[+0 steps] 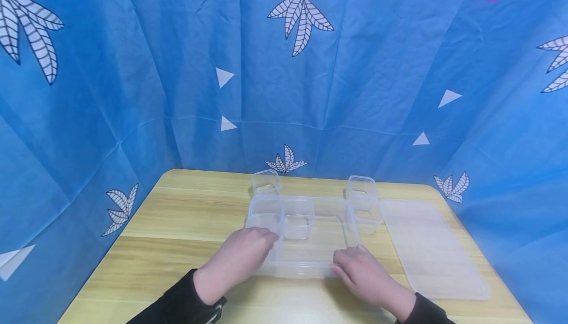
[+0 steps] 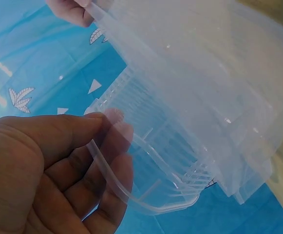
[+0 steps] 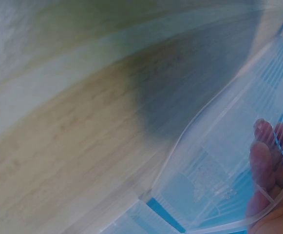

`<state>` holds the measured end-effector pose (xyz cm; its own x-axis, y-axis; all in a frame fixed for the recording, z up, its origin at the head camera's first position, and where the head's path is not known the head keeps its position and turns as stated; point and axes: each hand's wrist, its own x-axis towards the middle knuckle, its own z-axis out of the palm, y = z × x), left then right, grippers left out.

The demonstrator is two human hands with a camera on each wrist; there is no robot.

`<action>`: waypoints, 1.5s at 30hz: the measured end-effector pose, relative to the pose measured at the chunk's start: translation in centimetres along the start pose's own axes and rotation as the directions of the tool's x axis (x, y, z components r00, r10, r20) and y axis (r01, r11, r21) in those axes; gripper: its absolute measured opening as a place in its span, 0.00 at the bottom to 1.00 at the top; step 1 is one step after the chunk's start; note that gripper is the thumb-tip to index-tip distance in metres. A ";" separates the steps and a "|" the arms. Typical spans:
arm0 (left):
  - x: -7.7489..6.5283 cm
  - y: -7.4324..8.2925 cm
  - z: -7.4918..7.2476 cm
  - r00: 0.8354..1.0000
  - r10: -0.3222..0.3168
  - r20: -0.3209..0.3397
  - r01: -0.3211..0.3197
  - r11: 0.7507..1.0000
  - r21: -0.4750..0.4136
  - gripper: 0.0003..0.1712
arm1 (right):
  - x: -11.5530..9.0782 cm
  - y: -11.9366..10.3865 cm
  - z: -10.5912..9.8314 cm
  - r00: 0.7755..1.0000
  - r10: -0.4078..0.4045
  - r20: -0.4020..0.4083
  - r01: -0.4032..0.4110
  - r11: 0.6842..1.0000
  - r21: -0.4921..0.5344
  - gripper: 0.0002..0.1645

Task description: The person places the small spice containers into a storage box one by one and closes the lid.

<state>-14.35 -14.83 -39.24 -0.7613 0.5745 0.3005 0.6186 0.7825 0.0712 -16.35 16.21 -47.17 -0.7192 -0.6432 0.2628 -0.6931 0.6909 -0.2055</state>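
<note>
A large clear plastic box [image 1: 306, 269] sits near the middle of the table. My left hand [image 1: 241, 255] pinches the rim of a small clear tub [image 2: 153, 207] at the large box's left end; the thumb is on one side of the thin wall and the fingers curl behind it. Another small clear tub [image 1: 298, 226] stands inside the large box, beside that one. My right hand [image 1: 361, 270] holds the large box's front rim near its right corner. In the right wrist view, the right fingers [image 3: 263, 163] show curled through the clear plastic.
One small clear tub [image 1: 266, 184] stands behind the large box on the left. More small tubs [image 1: 364, 203] stand by its right back corner. A flat translucent lid [image 1: 437, 250] lies along the right side of the wooden table [image 1: 177, 215]. A blue curtain [image 1: 199, 92] hangs behind.
</note>
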 end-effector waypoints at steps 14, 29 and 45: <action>-0.5 -0.2 1.9 1.000 0.016 0.011 -0.016 1.000 0.003 0.10 | 0.1 0.0 -0.1 1.000 -0.005 -0.010 0.005 1.000 0.002 0.15; -0.7 -0.4 2.7 0.998 0.004 0.065 -0.002 0.999 -0.038 0.10 | 0.1 0.1 0.1 0.999 -0.030 -0.040 0.030 1.000 -0.008 0.16; -1.2 0.1 2.7 0.994 -0.006 0.111 0.011 0.999 -0.044 0.09 | 0.1 0.0 0.0 0.999 -0.025 -0.037 0.025 1.000 -0.007 0.17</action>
<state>-13.87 -14.81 -42.16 -0.7819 0.5930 0.1924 0.6182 0.7773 0.1165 -16.40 16.17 -47.17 -0.6989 -0.6479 0.3028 -0.7106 0.6768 -0.1920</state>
